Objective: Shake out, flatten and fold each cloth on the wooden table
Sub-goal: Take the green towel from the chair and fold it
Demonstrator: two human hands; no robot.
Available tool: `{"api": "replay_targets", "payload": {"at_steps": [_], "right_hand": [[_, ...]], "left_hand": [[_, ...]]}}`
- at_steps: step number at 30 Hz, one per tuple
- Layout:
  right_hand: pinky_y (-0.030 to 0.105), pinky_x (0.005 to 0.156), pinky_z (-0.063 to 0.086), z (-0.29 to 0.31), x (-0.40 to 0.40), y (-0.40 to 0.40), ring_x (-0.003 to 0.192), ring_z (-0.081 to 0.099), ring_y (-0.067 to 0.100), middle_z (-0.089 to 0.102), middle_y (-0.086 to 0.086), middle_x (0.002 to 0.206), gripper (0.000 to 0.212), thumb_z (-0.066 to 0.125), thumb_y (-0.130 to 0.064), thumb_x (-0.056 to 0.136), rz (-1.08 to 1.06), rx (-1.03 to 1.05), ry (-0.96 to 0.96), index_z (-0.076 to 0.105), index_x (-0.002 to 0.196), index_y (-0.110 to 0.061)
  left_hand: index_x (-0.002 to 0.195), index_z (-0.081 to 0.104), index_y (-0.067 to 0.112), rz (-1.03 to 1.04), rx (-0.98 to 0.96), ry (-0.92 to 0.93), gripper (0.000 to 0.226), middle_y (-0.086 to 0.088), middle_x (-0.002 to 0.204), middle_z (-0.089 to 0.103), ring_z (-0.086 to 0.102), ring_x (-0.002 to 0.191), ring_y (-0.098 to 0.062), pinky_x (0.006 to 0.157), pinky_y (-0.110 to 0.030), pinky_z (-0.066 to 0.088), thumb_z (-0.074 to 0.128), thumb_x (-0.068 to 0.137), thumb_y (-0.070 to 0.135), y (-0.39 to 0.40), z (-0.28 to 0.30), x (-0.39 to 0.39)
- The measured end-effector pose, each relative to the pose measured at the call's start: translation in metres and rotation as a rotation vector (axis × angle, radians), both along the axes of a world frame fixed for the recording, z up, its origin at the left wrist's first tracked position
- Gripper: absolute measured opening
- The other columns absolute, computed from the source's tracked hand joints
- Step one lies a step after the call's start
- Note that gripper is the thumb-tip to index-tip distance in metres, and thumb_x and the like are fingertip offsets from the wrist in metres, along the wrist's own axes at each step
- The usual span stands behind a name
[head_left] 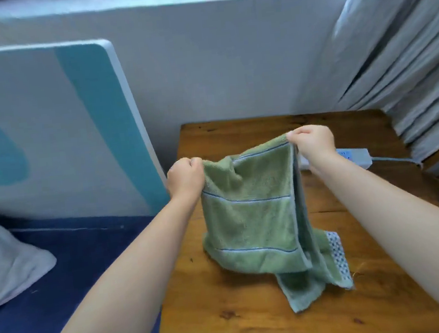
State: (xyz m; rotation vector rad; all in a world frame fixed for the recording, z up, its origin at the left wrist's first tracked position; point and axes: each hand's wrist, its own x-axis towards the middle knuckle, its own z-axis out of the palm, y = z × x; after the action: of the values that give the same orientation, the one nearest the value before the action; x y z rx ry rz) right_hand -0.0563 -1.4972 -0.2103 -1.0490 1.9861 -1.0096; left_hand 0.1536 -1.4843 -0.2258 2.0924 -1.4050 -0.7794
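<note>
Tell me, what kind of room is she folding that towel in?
Probably a bedroom: a pillow lies on a dark blue mattress beside the wooden table, and grey curtains hang by a window.

Green towel [250, 217] with thin blue stripes and one patterned end: centre of frame, held up by its top corners, hanging crumpled, lower end resting on the wooden table [230, 328].

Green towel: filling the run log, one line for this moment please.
left hand: grips corner | right hand: grips corner | green towel: lifted, bottom on wooden table
</note>
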Motion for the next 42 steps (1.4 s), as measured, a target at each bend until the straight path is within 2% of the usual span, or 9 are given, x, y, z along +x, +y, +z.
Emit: {"api": "replay_targets", "payload": {"at_steps": [3, 6, 13, 17, 24, 29, 31, 37, 42], "right_hand": [[0.046, 0.088, 0.043, 0.062, 0.003, -0.016, 0.081, 0.05, 0.021, 0.053, -0.009, 0.059, 0.031, 0.064, -0.019, 0.077, 0.018, -0.126, -0.036, 0.058, 0.046, -0.021], [0.035, 0.079, 0.042, 0.127, 0.01, -0.018, 0.077, 0.051, 0.017, 0.051, -0.009, 0.06, 0.032, 0.062, -0.018, 0.082, 0.047, -0.282, -0.043, 0.053, 0.052, -0.024], [0.013, 0.06, 0.037, 0.19, 0.016, 0.016, 0.064, 0.042, 0.005, 0.048, -0.004, 0.062, 0.03, 0.055, -0.009, 0.087, 0.121, -0.473, -0.16, 0.051, 0.059, -0.019], [0.015, 0.05, 0.032, 0.133, 0.008, 0.041, 0.053, 0.037, 0.005, 0.045, -0.009, 0.038, 0.032, 0.053, 0.001, 0.08, 0.058, -0.305, -0.201, 0.046, 0.052, -0.012], [0.031, 0.074, 0.037, -0.008, -0.002, 0.115, 0.084, 0.045, 0.024, 0.049, 0.011, 0.079, 0.028, 0.054, -0.011, 0.087, 0.134, 0.342, -0.084, 0.049, 0.059, -0.007], [0.029, 0.047, 0.027, -0.079, -0.017, 0.154, 0.051, 0.038, 0.019, 0.043, 0.007, 0.055, 0.035, 0.06, -0.01, 0.082, 0.107, 0.657, 0.085, 0.043, 0.052, -0.008], [0.027, 0.045, 0.027, -0.094, -0.021, 0.163, 0.05, 0.038, 0.018, 0.044, 0.006, 0.056, 0.033, 0.057, -0.01, 0.083, 0.143, 0.74, 0.128, 0.043, 0.053, -0.008], [0.028, 0.067, 0.037, -0.121, -0.031, 0.17, 0.079, 0.049, 0.024, 0.047, 0.004, 0.059, 0.034, 0.063, -0.015, 0.083, 0.156, 0.749, 0.19, 0.044, 0.055, -0.011], [0.028, 0.07, 0.036, -0.132, -0.036, 0.165, 0.08, 0.049, 0.023, 0.056, 0.012, 0.079, 0.028, 0.058, -0.015, 0.085, 0.08, 0.697, 0.219, 0.053, 0.058, -0.011]], "left_hand": [[0.054, 0.032, 0.011, 0.072, -0.19, 0.108, 0.041, -0.007, 0.063, 0.043, 0.039, 0.075, -0.027, 0.06, -0.03, 0.026, 0.037, 0.094, 0.018, -0.011, 0.067, -0.002], [0.071, 0.043, 0.008, 0.11, -0.415, 0.174, 0.027, -0.018, 0.083, 0.055, 0.047, 0.081, -0.031, 0.066, -0.034, 0.032, 0.039, 0.096, 0.019, -0.019, 0.119, 0.0], [0.052, 0.029, 0.019, 0.218, -0.597, 0.243, 0.043, 0.003, 0.054, 0.033, 0.032, 0.055, -0.019, 0.053, -0.03, 0.025, 0.043, 0.093, 0.014, -0.009, 0.158, 0.019], [0.054, 0.033, 0.01, 0.158, -0.41, 0.195, 0.037, -0.002, 0.056, 0.031, 0.026, 0.051, -0.012, 0.052, -0.031, 0.022, 0.044, 0.089, 0.014, 0.016, 0.106, 0.033], [0.053, 0.043, 0.01, -0.203, 0.311, -0.115, 0.043, -0.003, 0.055, 0.041, 0.043, 0.06, -0.021, 0.047, -0.026, 0.026, 0.049, 0.089, 0.034, 0.078, -0.012, 0.05], [0.091, 0.06, 0.004, -0.371, 0.714, -0.304, 0.031, -0.01, 0.091, 0.062, 0.059, 0.093, -0.028, 0.069, -0.028, 0.043, 0.052, 0.088, 0.034, 0.109, -0.068, 0.058], [0.076, 0.06, 0.007, -0.433, 0.823, -0.353, 0.023, -0.007, 0.083, 0.062, 0.061, 0.094, -0.027, 0.07, -0.028, 0.043, 0.052, 0.085, 0.026, 0.119, -0.083, 0.06], [0.076, 0.05, 0.011, -0.349, 0.705, -0.405, 0.025, -0.001, 0.074, 0.053, 0.054, 0.078, -0.023, 0.057, -0.026, 0.038, 0.053, 0.088, 0.033, 0.122, -0.109, 0.056], [0.102, 0.057, 0.006, -0.201, 0.572, -0.425, 0.025, -0.009, 0.098, 0.059, 0.059, 0.099, -0.03, 0.068, -0.03, 0.041, 0.051, 0.093, 0.029, 0.11, -0.122, 0.042]]}}
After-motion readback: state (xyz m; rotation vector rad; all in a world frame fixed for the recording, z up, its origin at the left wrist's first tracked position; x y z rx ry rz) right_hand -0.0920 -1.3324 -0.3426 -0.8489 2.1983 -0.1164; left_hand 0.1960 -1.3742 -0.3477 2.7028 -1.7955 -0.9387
